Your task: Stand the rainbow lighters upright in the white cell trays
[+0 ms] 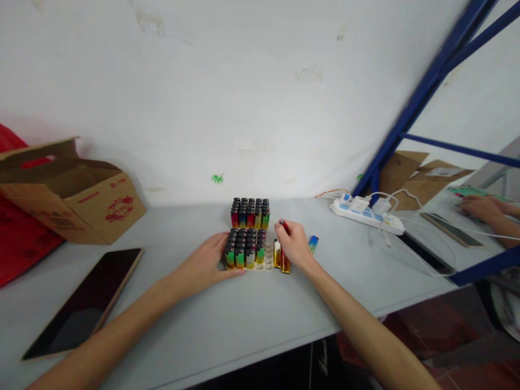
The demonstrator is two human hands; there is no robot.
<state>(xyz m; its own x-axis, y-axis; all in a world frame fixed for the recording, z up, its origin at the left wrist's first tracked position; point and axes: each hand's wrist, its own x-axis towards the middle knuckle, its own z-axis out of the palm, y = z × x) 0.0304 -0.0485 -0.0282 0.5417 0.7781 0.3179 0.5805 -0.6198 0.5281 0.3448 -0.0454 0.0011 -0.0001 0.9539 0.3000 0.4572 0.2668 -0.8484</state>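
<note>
My left hand [209, 259] rests on the table with its fingers spread around the left side of a pale tray [266, 260]. Upright lighters [245, 249] with black tops fill most of that tray, and several slots at its right side hold nothing. My right hand [293, 241] is closed on a red lighter [285, 226], just right of the tray. Beneath and beside it lie gold lighters [277, 254] and a blue lighter [313, 243]. Behind the tray stands a second block of upright lighters [250, 214].
An open cardboard box [97, 203] and a dark tablet [85, 303] are at the left. A power strip [365, 213] with chargers and cables lies at the right, beside a blue metal frame [426, 86]. Beyond it, another person's hands [483, 208] show.
</note>
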